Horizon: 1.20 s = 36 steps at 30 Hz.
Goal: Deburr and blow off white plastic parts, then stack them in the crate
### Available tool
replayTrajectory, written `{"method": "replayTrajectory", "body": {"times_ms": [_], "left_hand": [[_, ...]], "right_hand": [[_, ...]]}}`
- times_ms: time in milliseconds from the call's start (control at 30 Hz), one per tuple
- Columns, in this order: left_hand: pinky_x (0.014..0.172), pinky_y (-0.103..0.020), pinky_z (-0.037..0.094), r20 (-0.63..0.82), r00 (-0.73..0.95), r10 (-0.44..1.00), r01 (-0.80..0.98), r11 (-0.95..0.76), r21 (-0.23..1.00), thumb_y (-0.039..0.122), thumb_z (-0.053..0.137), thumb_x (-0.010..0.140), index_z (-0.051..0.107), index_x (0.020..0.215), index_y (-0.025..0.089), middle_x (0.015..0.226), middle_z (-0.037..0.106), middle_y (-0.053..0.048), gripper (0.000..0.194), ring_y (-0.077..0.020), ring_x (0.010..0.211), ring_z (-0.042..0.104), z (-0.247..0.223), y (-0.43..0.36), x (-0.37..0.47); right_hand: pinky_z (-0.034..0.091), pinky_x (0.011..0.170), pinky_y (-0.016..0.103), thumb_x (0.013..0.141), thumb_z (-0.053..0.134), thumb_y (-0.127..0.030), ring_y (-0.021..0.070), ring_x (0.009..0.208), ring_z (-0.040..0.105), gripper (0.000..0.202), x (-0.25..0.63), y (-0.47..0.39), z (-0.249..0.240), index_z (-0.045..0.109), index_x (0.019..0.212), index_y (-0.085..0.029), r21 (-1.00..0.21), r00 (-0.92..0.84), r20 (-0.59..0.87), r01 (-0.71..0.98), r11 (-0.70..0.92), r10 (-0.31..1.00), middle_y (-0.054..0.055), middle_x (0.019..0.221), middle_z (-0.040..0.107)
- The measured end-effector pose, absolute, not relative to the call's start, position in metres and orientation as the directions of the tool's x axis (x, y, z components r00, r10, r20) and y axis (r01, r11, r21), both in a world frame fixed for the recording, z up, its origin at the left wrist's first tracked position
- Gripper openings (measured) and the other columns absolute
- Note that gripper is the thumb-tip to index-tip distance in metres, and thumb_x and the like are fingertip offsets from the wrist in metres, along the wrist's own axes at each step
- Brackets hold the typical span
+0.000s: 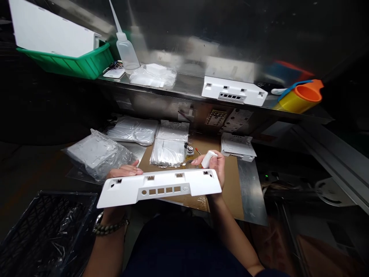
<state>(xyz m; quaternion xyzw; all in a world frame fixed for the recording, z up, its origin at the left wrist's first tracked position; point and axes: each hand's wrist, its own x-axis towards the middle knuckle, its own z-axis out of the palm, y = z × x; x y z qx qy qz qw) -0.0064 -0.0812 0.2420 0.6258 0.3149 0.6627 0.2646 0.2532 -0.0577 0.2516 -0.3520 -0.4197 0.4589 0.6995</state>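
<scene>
A long white plastic housing panel (164,188) with a row of square port openings is held up in front of me, slightly tilted. My left hand (125,171) grips its left part, with fingers over the top edge and the thumb side partly hidden behind it. At the other end, my right hand (220,165) is closed around a small white folded cloth (209,158), close behind the panel's right end. Whether this hand also bears the panel is hidden. Beneath lies a brown cardboard sheet (233,192) on the metal bench.
Bagged white parts (98,152) and wrapped stacks (168,152) lie behind the panel. More white panels (238,145) sit right. On the shelf are a green bin (72,63), a squeeze bottle (127,52), another port panel (233,92) and a yellow-orange tube (301,98). A black crate (43,231) stands lower left.
</scene>
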Motion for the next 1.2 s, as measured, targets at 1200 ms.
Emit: {"method": "replayTrajectory", "body": {"times_ms": [1200], "left_hand": [[0.109, -0.063, 0.048, 0.761, -0.057, 0.647, 0.48, -0.651, 0.589, 0.029, 0.069, 0.094, 0.071, 0.1, 0.028, 0.092, 0.08, -0.002, 0.007, -0.0267, 0.094, 0.073, 0.266, -0.106, 0.002]], "right_hand": [[0.052, 0.089, 0.042, 0.099, 0.059, -0.048, 0.0207, 0.092, 0.07, 0.03, 0.293, -0.024, 0.226, 0.057, 0.112, -0.021, -0.918, 0.469, 0.38, 0.086, 0.387, 0.798, 0.004, 0.097, 0.071]]}}
